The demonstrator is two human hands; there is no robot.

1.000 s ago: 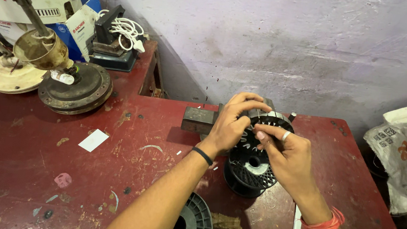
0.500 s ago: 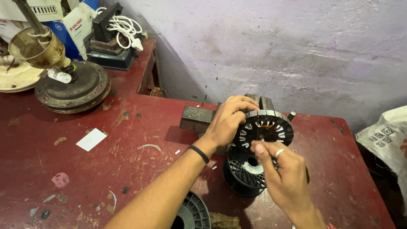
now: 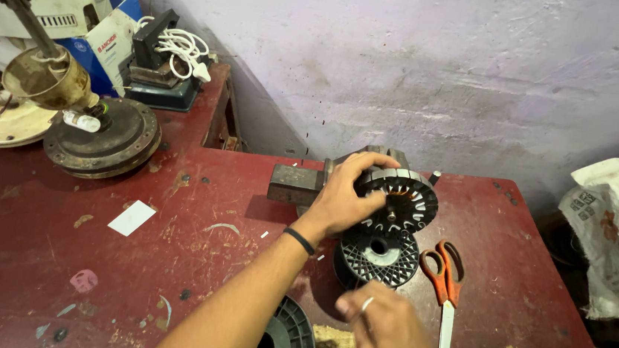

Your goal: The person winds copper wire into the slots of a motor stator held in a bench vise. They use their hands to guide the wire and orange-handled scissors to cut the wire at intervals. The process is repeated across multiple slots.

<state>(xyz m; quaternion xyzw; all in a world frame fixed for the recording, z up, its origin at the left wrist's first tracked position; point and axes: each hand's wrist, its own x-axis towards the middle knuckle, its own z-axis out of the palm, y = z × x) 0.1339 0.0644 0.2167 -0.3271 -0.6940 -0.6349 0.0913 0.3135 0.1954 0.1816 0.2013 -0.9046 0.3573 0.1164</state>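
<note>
My left hand [image 3: 341,199], a black band on its wrist, grips the left rim of a black slotted round stator core [image 3: 406,197]. The core stands upright on a small grey metal winding fixture [image 3: 295,182] at the back of the red table [image 3: 56,249]. Just below the core a black ribbed spool [image 3: 379,256] lies flat. My right hand [image 3: 385,337], with a ring on one finger, hovers low in front of that spool with its fingers curled in. Nothing shows in it.
Orange-handled scissors [image 3: 445,283] lie right of the spool. A second black spool [image 3: 287,340] sits at the front edge under my left forearm. Old fan motor parts [image 3: 104,137] and a coiled white cord [image 3: 179,43] crowd the back left. A printed sack [image 3: 617,238] hangs off the right.
My right hand has left the stator core and dropped toward the table's front edge, uncovering the scissors. My left hand has stayed on the core's rim.
</note>
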